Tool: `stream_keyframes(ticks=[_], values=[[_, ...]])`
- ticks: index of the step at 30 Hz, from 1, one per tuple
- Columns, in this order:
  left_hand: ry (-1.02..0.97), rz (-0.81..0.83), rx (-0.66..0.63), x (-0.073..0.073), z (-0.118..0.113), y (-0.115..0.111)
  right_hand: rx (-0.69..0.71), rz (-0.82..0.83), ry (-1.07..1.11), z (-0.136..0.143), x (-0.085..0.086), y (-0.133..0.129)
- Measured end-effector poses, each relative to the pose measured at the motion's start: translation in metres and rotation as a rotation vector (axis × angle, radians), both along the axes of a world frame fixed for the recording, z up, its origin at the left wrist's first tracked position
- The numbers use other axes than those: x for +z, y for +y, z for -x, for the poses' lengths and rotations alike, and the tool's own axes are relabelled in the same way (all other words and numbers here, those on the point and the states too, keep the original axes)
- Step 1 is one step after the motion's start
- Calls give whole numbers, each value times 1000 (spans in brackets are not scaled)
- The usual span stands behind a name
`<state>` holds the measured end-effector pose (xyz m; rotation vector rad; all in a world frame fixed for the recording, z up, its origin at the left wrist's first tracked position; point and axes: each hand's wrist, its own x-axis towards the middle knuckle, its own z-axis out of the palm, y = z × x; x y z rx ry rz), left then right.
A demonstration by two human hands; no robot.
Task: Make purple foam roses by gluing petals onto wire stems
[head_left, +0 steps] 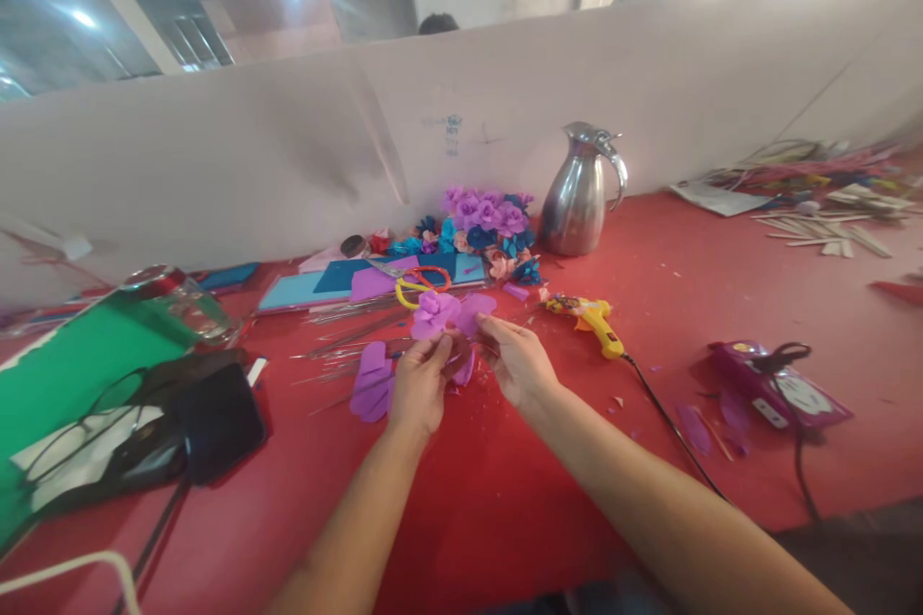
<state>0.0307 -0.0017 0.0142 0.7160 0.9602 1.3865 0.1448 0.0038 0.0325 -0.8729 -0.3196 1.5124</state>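
My left hand [425, 380] is closed around the base of a purple paper flower [434, 313], whose petals face up. Pinched between the fingers of my right hand [517, 356] is a rounded purple paper petal [476, 309], held beside the flower. Cut purple petal pieces [373, 384] lie on the red table left of my left hand. Scissors [425, 282] with red and yellow handles rest on coloured paper sheets [336, 281] behind the flower. A yellow glue gun [600, 327] lies to the right of my right hand.
Finished paper flowers [490, 216] stand beside a metal jug [577, 197] by the partition [288, 135]. At left are a black phone [220, 423], glasses [79, 432] and a clear bottle [187, 303]. A purple power strip [783, 384] and wooden sticks [829, 229] lie at right.
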Motion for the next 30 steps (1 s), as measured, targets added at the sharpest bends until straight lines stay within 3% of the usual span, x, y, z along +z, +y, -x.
stream_keyframes(ticks=[14,25,30], values=[[29,-4,109,-4,-5,1,4,31,-90,6,1,-7],[46,26,123,3,-8,-2,42,-53,-6,12,0,-11],[106,18,107,-2,-6,-1,42,-115,-14,16,0,-14]])
